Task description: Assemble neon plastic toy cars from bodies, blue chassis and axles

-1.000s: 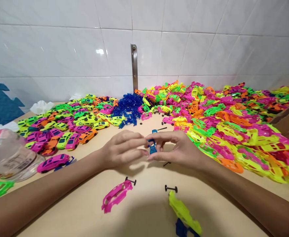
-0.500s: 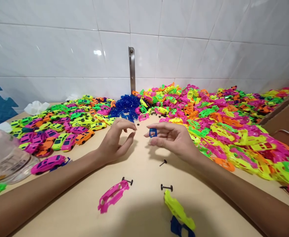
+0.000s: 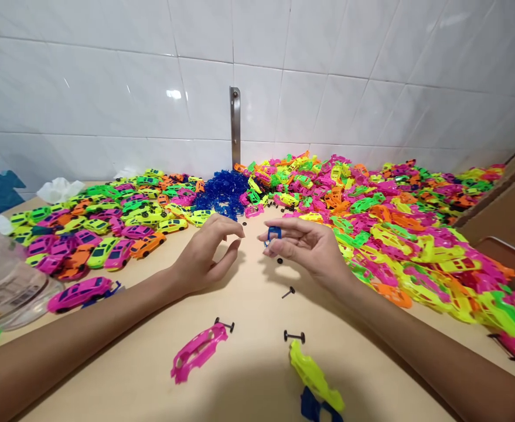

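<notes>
My right hand (image 3: 312, 246) pinches a small blue plastic window insert (image 3: 274, 232) between thumb and fingers. Across a narrow gap, my left hand (image 3: 207, 252) is curved, thumb and fingers apart, with nothing visible between them. A small black wheel (image 3: 279, 261) shows just under my right thumb. Closer to me are an axle with one wheel (image 3: 288, 292) and a two-wheeled axle (image 3: 294, 336). A pink toy car body (image 3: 200, 350) lies beside another axle (image 3: 225, 325). At the lower right, a yellow car body (image 3: 314, 375) touches a dark blue insert (image 3: 316, 404).
Finished toy cars (image 3: 108, 249) spread over the left side, near a clear plastic container (image 3: 11, 287). Blue inserts (image 3: 224, 190) are heaped at the back. Loose car bodies (image 3: 398, 234) pile along the right, beside a cardboard box (image 3: 503, 217). A metal bracket (image 3: 235, 129) stands against the tiled wall.
The blue insert has turned in my right hand's fingers. A black wheel now shows below that thumb. My left hand has barely moved, and the view has shifted slightly.
</notes>
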The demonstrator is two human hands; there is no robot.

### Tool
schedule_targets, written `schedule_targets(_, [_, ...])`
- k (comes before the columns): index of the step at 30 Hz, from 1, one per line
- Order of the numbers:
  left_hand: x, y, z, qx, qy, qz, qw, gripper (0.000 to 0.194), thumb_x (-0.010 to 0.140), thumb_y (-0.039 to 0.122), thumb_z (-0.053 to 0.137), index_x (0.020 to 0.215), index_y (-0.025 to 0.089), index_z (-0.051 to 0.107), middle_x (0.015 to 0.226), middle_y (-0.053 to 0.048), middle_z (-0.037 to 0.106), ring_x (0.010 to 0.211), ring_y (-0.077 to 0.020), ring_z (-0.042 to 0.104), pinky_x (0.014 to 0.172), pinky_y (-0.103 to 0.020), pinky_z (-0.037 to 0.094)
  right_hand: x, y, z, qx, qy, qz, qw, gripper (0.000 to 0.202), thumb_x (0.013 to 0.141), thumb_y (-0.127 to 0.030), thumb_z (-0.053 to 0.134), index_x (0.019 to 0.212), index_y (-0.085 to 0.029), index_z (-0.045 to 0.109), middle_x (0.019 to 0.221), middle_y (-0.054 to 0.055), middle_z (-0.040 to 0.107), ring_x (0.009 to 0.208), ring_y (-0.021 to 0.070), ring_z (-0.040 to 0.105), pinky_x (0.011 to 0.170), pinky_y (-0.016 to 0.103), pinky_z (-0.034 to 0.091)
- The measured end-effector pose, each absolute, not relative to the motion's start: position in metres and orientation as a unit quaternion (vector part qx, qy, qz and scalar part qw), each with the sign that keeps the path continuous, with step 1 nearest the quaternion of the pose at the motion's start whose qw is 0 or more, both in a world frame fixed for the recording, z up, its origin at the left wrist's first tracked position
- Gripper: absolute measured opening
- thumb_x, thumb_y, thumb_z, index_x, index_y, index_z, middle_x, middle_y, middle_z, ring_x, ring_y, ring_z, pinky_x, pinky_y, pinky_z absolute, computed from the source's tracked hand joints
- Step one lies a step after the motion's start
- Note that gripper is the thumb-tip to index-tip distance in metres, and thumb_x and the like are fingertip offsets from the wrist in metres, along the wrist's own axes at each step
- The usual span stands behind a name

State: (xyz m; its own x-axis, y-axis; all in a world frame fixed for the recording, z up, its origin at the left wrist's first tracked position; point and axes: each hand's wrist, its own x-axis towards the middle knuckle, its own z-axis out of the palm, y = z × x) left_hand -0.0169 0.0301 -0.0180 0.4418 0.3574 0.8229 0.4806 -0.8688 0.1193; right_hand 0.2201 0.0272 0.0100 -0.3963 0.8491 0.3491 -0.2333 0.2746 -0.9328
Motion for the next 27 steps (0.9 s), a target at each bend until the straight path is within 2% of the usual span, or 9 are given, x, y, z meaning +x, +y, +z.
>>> schedule_targets(4, [-0.018, 0.031, -0.018, -0.850, -0.246, -0.460, 0.070, 0.035, 0.086, 0.001, 0.059, 0.115, 0.021, 0.054, 0.100, -0.007, 0.065, 0.096, -0.0213, 0.060, 0.083, -0.038, 0.051, 0.220, 0.028, 0.006, -0.231, -0.599, 0.578, 0.503, 0.028, 0.083, -0.045, 0.080, 0.090, -0.017, 0.078, 0.082, 0.007, 0.077, 0.062, 0.0148, 0.071, 0.063, 0.029, 0.062])
schedule_targets(9, [-0.017, 0.030, -0.017, -0.851, -0.242, -0.461, 0.071, 0.035, 0.086, 0.001, 0.059, 0.115, 0.021, 0.054, 0.099, -0.008, 0.066, 0.097, -0.0218, 0.061, 0.084, -0.039, 0.051, 0.219, 0.025, 0.005, -0.218, -0.538, 0.659, 0.479, 0.044, 0.091, -0.056, 0.067, 0.105, -0.016, 0.076, 0.092, 0.010, 0.078, 0.066, 0.0135, 0.071, 0.067, 0.025, 0.061])
schedule_targets(12, [-0.016, 0.027, -0.014, -0.844, -0.239, -0.472, 0.093, 0.031, 0.086, 0.008, 0.064, 0.113, 0.022, 0.054, 0.099, -0.007, 0.066, 0.097, -0.0223, 0.062, 0.085, -0.040, 0.051, 0.217, 0.025, 0.000, -0.237, -0.516, 0.695, 0.441, 0.052, 0.092, -0.062, 0.062, 0.105, -0.013, 0.075, 0.094, 0.013, 0.078, 0.067, 0.0152, 0.072, 0.067, 0.026, 0.062])
schedule_targets(17, [-0.015, 0.024, -0.011, -0.853, -0.226, -0.452, 0.132, 0.035, 0.087, 0.023, 0.069, 0.119, 0.022, 0.056, 0.103, -0.008, 0.069, 0.099, -0.0246, 0.063, 0.089, -0.042, 0.048, 0.210, 0.027, -0.012, -0.260, -0.503, 0.729, 0.384, 0.054, 0.094, -0.062, 0.060, 0.107, -0.010, 0.071, 0.096, 0.016, 0.077, 0.069, 0.0177, 0.075, 0.065, 0.026, 0.063])
schedule_targets(20, [-0.015, 0.026, -0.011, -0.871, -0.217, -0.421, 0.132, 0.038, 0.086, 0.030, 0.074, 0.121, 0.022, 0.060, 0.105, -0.009, 0.068, 0.101, -0.0254, 0.061, 0.091, -0.042, 0.047, 0.207, 0.027, -0.017, -0.265, -0.511, 0.736, 0.357, 0.052, 0.096, -0.060, 0.058, 0.110, -0.011, 0.066, 0.089, 0.015, 0.077, 0.066, 0.0190, 0.075, 0.063, 0.028, 0.064])
schedule_targets(23, [-0.014, 0.027, -0.012, -0.882, -0.211, -0.401, 0.129, 0.036, 0.084, 0.031, 0.079, 0.117, 0.024, 0.066, 0.104, -0.009, 0.067, 0.099, -0.0239, 0.059, 0.090, -0.042, 0.047, 0.204, 0.023, -0.018, -0.259, -0.543, 0.722, 0.342, 0.046, 0.098, -0.059, 0.055, 0.111, -0.015, 0.060, 0.076, 0.009, 0.075, 0.063, 0.0197, 0.075, 0.060, 0.028, 0.063])
schedule_targets(27, [-0.014, 0.027, -0.013, -0.890, -0.208, -0.391, 0.109, 0.019, 0.088, 0.024, 0.073, 0.106, 0.024, 0.068, 0.100, -0.007, 0.069, 0.097, -0.0223, 0.058, 0.091, -0.040, 0.049, 0.204, 0.019, -0.015, -0.260, -0.573, 0.697, 0.343, 0.040, 0.098, -0.059, 0.053, 0.107, -0.021, 0.053, 0.076, 0.005, 0.075, 0.062, 0.0190, 0.075, 0.059, 0.028, 0.062])
